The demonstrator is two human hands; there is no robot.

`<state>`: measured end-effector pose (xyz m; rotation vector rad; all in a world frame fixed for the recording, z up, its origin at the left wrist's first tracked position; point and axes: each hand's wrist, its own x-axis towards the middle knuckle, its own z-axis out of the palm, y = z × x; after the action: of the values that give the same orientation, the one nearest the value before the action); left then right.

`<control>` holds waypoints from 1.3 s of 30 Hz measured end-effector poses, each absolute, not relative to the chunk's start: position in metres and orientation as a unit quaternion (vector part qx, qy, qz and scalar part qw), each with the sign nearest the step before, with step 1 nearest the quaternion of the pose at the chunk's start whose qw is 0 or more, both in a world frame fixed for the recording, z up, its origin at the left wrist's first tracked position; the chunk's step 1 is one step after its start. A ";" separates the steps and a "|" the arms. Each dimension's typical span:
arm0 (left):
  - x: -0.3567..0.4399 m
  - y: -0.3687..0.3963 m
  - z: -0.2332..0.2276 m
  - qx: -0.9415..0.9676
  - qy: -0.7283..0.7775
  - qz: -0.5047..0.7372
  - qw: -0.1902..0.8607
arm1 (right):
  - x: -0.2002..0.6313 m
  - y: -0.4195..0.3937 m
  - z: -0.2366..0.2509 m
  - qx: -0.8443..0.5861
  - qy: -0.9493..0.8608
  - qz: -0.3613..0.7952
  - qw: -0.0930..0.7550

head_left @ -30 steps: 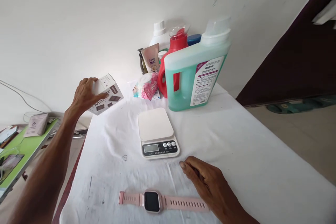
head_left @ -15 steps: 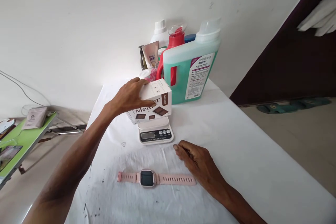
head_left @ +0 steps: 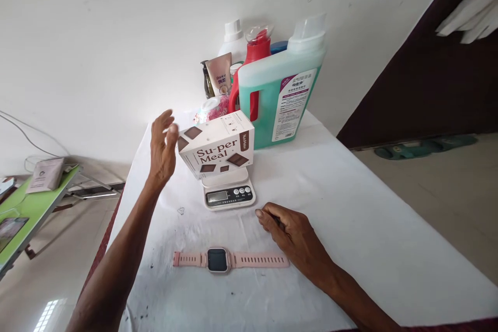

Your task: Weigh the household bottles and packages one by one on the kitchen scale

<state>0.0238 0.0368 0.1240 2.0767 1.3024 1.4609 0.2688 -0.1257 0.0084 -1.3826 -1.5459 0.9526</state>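
A white box (head_left: 218,146) with brown squares and "Su-per Meal" lettering rests on the platform of a white kitchen scale (head_left: 229,197). The scale's display looks blank. Just left of the box, my left hand (head_left: 163,148) is raised with its fingers apart, holding nothing. My right hand (head_left: 291,233) rests on the tablecloth in front of the scale's right corner, its fingers curled inward; whether anything is inside them is hidden. Near its wrist, a pink smartwatch (head_left: 218,260) lies flat with its strap stretched out.
Behind the box stand a green detergent jug (head_left: 268,109), a red bottle (head_left: 259,52), a white bottle (head_left: 232,39) and a pink tube (head_left: 220,72). A green side table (head_left: 42,202) is at the left. Slippers (head_left: 424,148) lie on the floor at right.
My left hand has let go of the box and moved left, its fingers opening. The box stays on the scale. My right hand keeps its place; the view has shifted slightly.
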 end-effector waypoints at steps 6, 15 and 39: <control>0.014 0.007 0.027 0.654 0.444 0.532 0.302 | 0.268 -0.126 0.012 -0.568 -0.594 0.394 0.412; 0.009 0.011 0.001 0.539 0.493 0.556 0.396 | 0.269 -0.124 0.007 -0.575 -0.579 0.415 0.403; 0.014 0.004 0.039 0.689 0.501 0.457 0.255 | 0.272 -0.120 -0.001 -0.566 -0.591 0.418 0.393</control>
<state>0.0144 0.0045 0.0394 1.8713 1.3604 1.2405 0.2715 -0.1205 -0.0010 -1.4372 -1.5010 1.0611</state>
